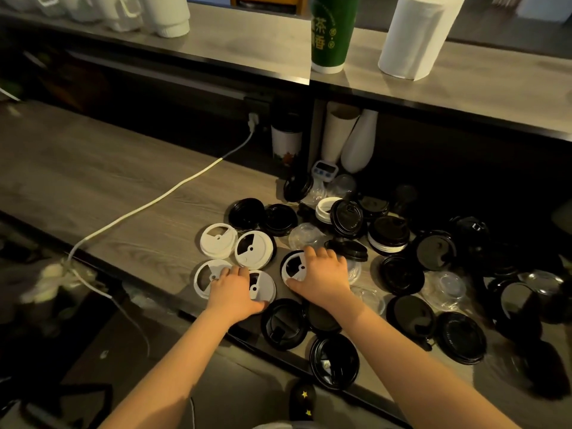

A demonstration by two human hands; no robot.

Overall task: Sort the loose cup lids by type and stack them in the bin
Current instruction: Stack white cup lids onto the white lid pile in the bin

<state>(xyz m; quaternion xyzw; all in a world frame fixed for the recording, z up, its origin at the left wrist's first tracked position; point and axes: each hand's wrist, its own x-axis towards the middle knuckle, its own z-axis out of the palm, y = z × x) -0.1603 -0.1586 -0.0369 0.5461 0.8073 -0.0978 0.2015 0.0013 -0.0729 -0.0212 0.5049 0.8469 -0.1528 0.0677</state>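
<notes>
On the wood-grain tabletop (102, 168), loose cup lids lay scattered in a wide heap to the right of centre. Four white lids sat close together at the heap's left edge: two farther ones (218, 240) (254, 249) side by side, and two nearer ones (204, 278) (263, 287) just below them. The left hand (235, 289) lay flat across the two nearer white lids, fingers straight and spread, gripping nothing. The right hand (322, 277) was well apart from it, set over a fifth white lid (294, 267) that rested on a black one. Its thumb was at the near rim and its fingers arched over the far side, but whether it clasped the lid or only pressed on it could not be told in the dim light. Black lids (402, 274) made up most of the pile, spreading to the right and toward the tabletop's near edge, with a few clear lids (305, 235) mixed among them. A white cable (161, 196) ran across the tabletop to the left. On the raised shelf (247, 48) behind stood a green cup (329, 32) and a paper towel roll (418, 35).
</notes>
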